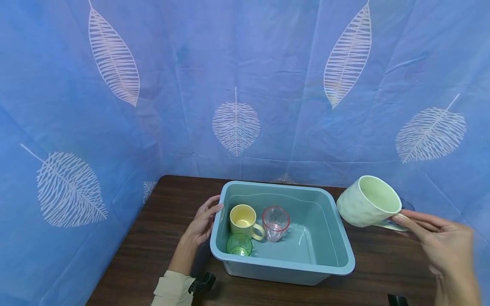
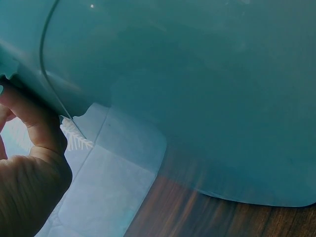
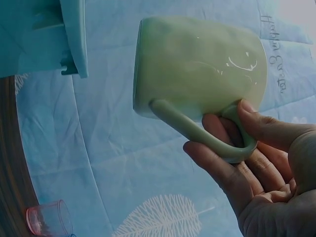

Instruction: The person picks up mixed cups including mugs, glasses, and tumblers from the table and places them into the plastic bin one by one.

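My right hand (image 1: 440, 238) grips the handle of a pale green mug (image 1: 363, 203), raised beside the right end of a blue-grey plastic basin (image 1: 275, 272). The right wrist view shows thumb and fingers wrapped about the handle (image 3: 197, 133), with the mug tilted. At the basin's left end, my left hand (image 1: 202, 223) holds the rim, thumb on top. Inside the basin, toward its left side, are a yellow mug (image 1: 239, 214), a green clear glass (image 1: 239, 245) and a clear glass with a red rim (image 1: 274, 225).
The basin stands on a dark wooden table (image 1: 134, 263). Another red-rimmed clear glass (image 3: 49, 218) is near the table's edge on the right. Blue cloth (image 1: 275, 127) with white leaf prints hangs behind and at the left.
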A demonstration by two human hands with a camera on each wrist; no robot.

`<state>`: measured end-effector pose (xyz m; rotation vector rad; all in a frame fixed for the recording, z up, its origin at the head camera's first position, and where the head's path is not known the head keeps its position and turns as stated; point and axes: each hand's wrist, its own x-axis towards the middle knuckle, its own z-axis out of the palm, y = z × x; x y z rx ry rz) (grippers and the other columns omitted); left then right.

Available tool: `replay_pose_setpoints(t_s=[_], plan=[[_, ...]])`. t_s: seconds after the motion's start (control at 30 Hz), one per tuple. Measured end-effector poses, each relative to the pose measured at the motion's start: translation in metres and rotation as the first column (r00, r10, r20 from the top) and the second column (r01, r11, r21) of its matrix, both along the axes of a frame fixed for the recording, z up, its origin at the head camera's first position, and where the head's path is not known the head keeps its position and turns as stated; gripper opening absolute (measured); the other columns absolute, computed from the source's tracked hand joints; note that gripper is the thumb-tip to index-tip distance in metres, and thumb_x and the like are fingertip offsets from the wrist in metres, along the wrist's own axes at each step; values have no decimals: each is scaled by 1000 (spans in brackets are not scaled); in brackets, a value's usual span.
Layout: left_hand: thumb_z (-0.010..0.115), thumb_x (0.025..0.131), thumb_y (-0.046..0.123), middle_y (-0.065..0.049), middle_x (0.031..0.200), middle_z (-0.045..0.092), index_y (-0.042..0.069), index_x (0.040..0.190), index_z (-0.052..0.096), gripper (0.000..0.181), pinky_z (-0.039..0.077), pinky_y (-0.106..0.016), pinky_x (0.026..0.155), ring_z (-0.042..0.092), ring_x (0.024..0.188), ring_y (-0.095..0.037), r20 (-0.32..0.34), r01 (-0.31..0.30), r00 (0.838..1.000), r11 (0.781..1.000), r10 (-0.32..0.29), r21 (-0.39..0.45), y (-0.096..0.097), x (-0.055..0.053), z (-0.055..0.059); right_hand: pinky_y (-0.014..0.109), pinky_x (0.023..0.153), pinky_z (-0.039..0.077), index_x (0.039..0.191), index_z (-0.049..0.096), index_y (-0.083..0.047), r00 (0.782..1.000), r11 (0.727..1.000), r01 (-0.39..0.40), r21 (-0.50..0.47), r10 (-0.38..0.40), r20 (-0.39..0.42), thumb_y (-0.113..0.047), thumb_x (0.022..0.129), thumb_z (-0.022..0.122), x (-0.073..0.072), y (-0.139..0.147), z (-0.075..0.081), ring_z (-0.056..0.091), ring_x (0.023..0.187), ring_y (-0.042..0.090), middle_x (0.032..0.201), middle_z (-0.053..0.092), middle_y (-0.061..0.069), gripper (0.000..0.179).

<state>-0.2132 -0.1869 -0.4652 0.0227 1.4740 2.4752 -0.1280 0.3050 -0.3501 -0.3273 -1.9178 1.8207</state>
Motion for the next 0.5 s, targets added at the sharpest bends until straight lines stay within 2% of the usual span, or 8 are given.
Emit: replay_pose_setpoints(t_s=[0.27,0.5], plan=[[52,107,9,-3,98,72,6,145,41,40,64,-24,72,76,80,-9,-10,-1,1000,1000,1,9,0,0,-1,10,57,55,87,83,-3,996,997,-50,54,54,-70,12,77,84,-6,-8,-1,72,71,-3,70,76,-4,18],[53,107,10,-2,95,71,8,146,41,41,63,-22,67,76,77,-9,-1,0,1000,1000,0,12,0,-1,-1,12,55,56,89,82,1,986,991,-119,56,125,-113,15,78,82,-10,-16,-2,73,70,0,72,77,-2,18]])
